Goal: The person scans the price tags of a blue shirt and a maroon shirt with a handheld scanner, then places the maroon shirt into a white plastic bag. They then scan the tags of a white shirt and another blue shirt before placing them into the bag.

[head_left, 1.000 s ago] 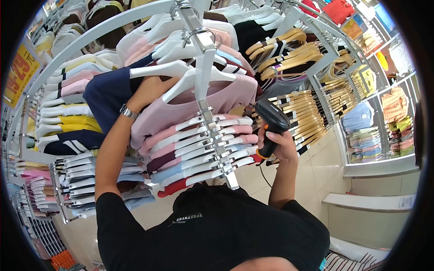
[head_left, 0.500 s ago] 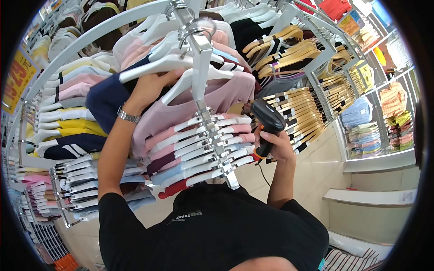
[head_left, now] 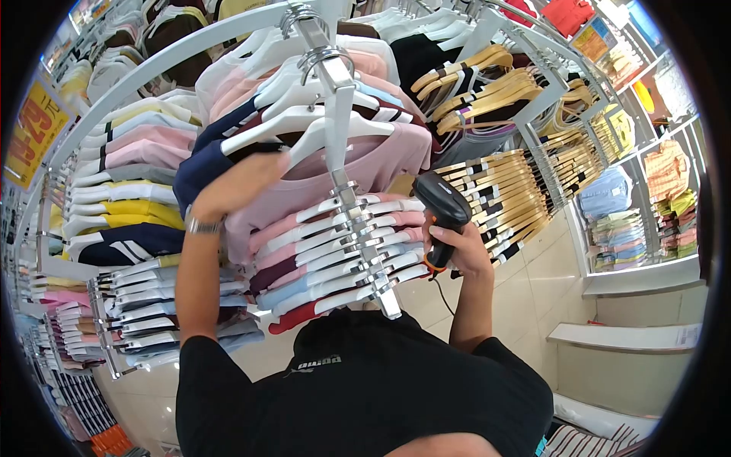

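My right hand is wrapped round the grip of a black barcode scanner with orange trim, its head up and a cable hanging below. The scanner is beside the right end of a row of hung clothes. My left hand, blurred by motion and with a watch on the wrist, is stretched out over a mauve top on a white hanger. Its fingertips overlap that hanger in this view. Just behind is a navy garment on another white hanger.
A metal rack arm stands up in front of me, and a stepped bar slopes down toward me with pastel clothes. Wooden hangers fill the right. A yellow price sign hangs at left. White shelving stands at far right.
My left hand has come away from the navy garment's hanger, moving down and toward me. The navy garment has swung back to the right. The scanner has shifted slightly left and down in my right hand.
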Tool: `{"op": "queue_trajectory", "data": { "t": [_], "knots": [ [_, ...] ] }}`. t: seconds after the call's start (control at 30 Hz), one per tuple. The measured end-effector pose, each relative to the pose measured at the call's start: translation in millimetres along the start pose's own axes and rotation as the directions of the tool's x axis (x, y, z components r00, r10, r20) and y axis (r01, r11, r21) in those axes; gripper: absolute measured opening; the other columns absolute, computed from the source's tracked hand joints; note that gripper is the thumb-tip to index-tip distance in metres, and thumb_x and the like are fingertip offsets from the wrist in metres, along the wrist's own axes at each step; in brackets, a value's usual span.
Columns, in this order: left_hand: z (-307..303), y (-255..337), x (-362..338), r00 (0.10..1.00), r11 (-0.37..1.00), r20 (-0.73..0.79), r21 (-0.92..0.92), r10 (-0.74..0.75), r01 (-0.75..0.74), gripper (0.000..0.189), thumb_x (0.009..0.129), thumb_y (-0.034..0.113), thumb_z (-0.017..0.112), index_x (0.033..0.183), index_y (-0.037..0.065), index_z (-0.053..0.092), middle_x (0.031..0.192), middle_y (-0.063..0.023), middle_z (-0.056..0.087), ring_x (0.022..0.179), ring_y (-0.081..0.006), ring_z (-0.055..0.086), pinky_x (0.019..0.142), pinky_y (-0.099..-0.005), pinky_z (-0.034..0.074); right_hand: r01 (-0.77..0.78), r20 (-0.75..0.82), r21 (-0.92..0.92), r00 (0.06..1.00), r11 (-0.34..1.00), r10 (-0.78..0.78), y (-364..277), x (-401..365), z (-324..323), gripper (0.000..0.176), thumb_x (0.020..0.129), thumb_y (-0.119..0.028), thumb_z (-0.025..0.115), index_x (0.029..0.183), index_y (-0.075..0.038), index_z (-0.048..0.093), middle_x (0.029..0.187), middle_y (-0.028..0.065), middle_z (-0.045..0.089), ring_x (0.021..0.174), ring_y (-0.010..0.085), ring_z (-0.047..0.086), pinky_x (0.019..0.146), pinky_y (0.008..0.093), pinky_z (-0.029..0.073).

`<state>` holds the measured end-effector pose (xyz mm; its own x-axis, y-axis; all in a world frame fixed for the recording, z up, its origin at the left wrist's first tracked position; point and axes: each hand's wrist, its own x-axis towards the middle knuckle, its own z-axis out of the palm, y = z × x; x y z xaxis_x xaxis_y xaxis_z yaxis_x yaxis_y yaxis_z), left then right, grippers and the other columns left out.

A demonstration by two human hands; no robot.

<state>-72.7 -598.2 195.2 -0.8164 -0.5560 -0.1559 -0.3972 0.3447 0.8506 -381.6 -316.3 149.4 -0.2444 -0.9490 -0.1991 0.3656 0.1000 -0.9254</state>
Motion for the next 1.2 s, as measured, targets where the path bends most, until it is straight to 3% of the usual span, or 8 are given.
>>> {"op": "queue_trajectory", "data": {
  "t": [0.07,0.2,0.27,0.37,0.9,1.03,1.13,1.2],
  "knots": [
    [14.9,36.4,-41.4,0.980,0.938,-0.147,0.337,0.134,-0.078,0.053,0.092,0.039,0.068,0.122,-0.005,0.063,0.099,-0.0151,0.070,0.088,-0.0260,0.067,0.079,-0.0313,0.051,0.019,0.006,0.006,1.000,1.000,-0.019,1.7,-0.9,-5.4,0.027,0.086,-0.005,0.072,0.110,0.002,0.061,0.087,0.0082,0.066,0.072,0.0163,0.065,0.064,0.0292,0.053],
    [19.1,77.9,-72.5,0.824,0.915,-0.505,0.401,0.255,-0.037,0.048,0.081,0.027,0.078,0.119,0.002,0.066,0.102,-0.0154,0.069,0.091,-0.0335,0.067,0.082,-0.0383,0.052,-0.009,-0.007,0.033,1.000,0.999,0.009,1.4,-3.7,-11.7,0.028,0.087,-0.006,0.072,0.111,0.002,0.061,0.086,0.0077,0.064,0.072,0.0178,0.065,0.064,0.0296,0.052],
    [10.0,89.5,-50.7,0.669,0.808,-0.550,0.575,0.500,-0.130,0.051,0.082,0.028,0.077,0.123,0.001,0.063,0.108,-0.0170,0.068,0.097,-0.0362,0.066,0.085,-0.0408,0.051,-0.011,0.009,0.044,1.000,0.999,0.010,2.4,-0.6,-10.9,0.028,0.087,-0.005,0.071,0.112,0.002,0.061,0.086,0.0079,0.065,0.072,0.0180,0.065,0.064,0.0297,0.052],
    [6.2,67.1,-12.2,0.719,0.773,-0.400,0.559,0.568,-0.300,0.054,0.083,0.027,0.075,0.127,0.001,0.058,0.113,-0.0196,0.066,0.099,-0.0385,0.064,0.086,-0.0417,0.050,-0.009,0.027,0.033,1.000,0.999,0.008,1.4,2.7,-3.8,0.028,0.087,-0.005,0.071,0.113,0.002,0.061,0.087,0.0087,0.065,0.073,0.0177,0.065,0.062,0.0300,0.054],
    [-6.5,65.5,1.7,0.902,0.900,-0.229,0.333,0.367,-0.282,0.046,0.093,0.028,0.069,0.129,0.001,0.060,0.115,-0.0169,0.067,0.100,-0.0234,0.063,0.092,-0.0332,0.048,-0.010,0.118,-0.010,0.993,1.000,0.011,5.5,-4.6,-7.3,0.035,0.085,-0.005,0.070,0.117,0.001,0.057,0.088,0.0117,0.064,0.073,0.0194,0.063,0.067,0.0321,0.052],
    [-37.6,43.7,18.0,0.895,0.983,-0.426,-0.056,0.134,-0.174,0.039,0.094,0.031,0.068,0.120,0.003,0.065,0.107,-0.0107,0.065,0.095,-0.0235,0.061,0.091,-0.0343,0.048,-0.014,0.081,0.026,0.997,1.000,0.012,5.8,-10.5,-5.4,0.026,0.086,-0.005,0.071,0.109,0.002,0.062,0.087,0.0092,0.066,0.072,0.0181,0.065,0.065,0.0316,0.053],
    [-40.6,41.3,34.4,0.596,0.669,-0.417,0.683,0.687,-0.294,0.045,0.092,0.034,0.069,0.125,0.004,0.062,0.114,-0.0114,0.063,0.098,-0.0301,0.062,0.092,-0.0387,0.048,-0.040,0.092,0.019,0.995,0.999,0.038,10.5,-11.2,-13.3,0.031,0.085,-0.005,0.071,0.114,0.000,0.060,0.088,0.0102,0.065,0.073,0.0185,0.065,0.066,0.0322,0.053],
    [-40.1,32.2,50.1,0.633,0.649,-0.391,0.722,0.669,-0.239,0.060,0.088,0.042,0.072,0.133,0.007,0.056,0.127,-0.0140,0.061,0.112,-0.0336,0.062,0.097,-0.0407,0.048,-0.058,0.091,0.006,0.994,0.998,0.057,12.9,-11.0,-14.2,0.035,0.085,-0.005,0.070,0.118,-0.001,0.058,0.088,0.0110,0.065,0.072,0.0187,0.064,0.066,0.0327,0.053]
  ]
}}
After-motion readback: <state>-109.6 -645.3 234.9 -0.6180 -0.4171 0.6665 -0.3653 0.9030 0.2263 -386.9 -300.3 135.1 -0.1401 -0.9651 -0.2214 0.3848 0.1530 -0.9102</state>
